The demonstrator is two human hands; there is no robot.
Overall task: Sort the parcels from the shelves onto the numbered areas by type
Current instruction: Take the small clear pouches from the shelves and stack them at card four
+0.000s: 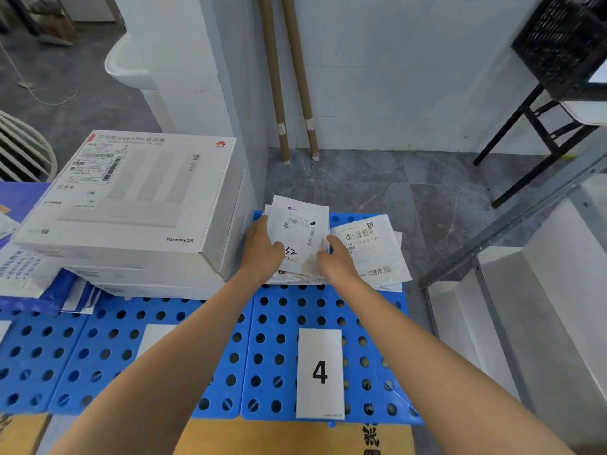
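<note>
A small white bag parcel [300, 228] with a barcode label and a handwritten "32" lies on top of a pile of white bags at the far end of the blue perforated board [282, 349] marked with a "4" card [320, 372]. My left hand [262, 249] holds the parcel's left edge with the thumb on top. On the parcel's right lower edge my right hand [335, 257] grips it with curled fingers. A second white bag [371, 247] lies beside it to the right.
Stacked white router boxes [131, 198] stand on the neighbouring blue board [98, 349] to the left, with blue and white bags [39, 284] beyond. A grey metal shelf frame [512, 224] rises at right. Two cardboard tubes [289, 93] lean against the wall.
</note>
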